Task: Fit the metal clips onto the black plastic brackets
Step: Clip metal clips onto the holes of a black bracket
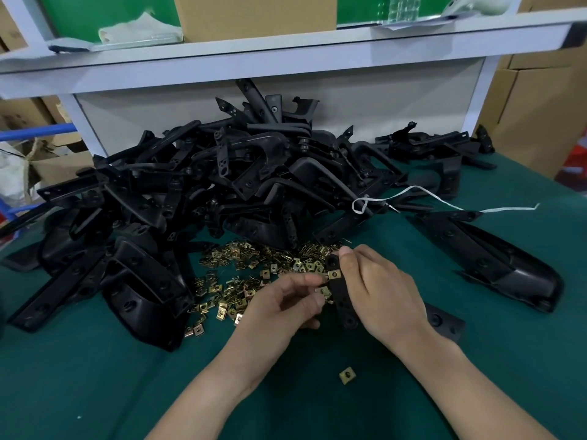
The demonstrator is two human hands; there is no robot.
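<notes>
Before heap (222,173) | right hand (384,293) grips bracket (344,304); left hand (286,309) pinches clip (322,291) at its edge | green mat (95,392) nearside

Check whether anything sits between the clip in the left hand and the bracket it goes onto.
Nothing visible does. The left hand pinches a metal clip against the edge of the black bracket that the right hand grips; an already fitted clip sits farther up the strip, apart from it.
</notes>
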